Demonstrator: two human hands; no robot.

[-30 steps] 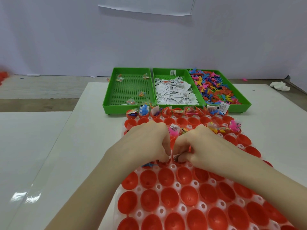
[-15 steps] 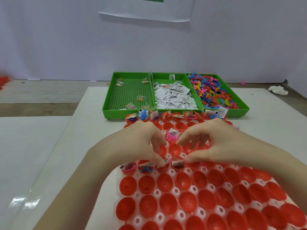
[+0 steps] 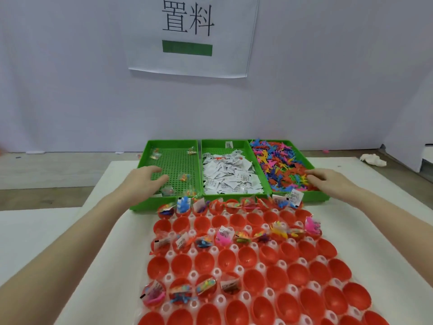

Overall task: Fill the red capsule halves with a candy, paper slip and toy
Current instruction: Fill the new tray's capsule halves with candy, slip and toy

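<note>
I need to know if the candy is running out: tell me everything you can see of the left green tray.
The left green tray looks like bright green plastic, rectangular, with raised walls and a perforated grid floor. It lies flat on the white table, its right wall against the paper-slip tray. Most of the floor is bare; only a handful of clear-wrapped candies lie scattered. The left hand reaches in over its left wall, fingers above the floor.

The left hand (image 3: 144, 181) reaches into the left green tray (image 3: 174, 146) among the candies (image 3: 184, 177), fingers loosely spread. The right hand (image 3: 328, 180) rests on the toys (image 3: 281, 165), perhaps touching one. Red capsule halves (image 3: 234, 273) fill the bench (image 3: 375, 207).
</note>
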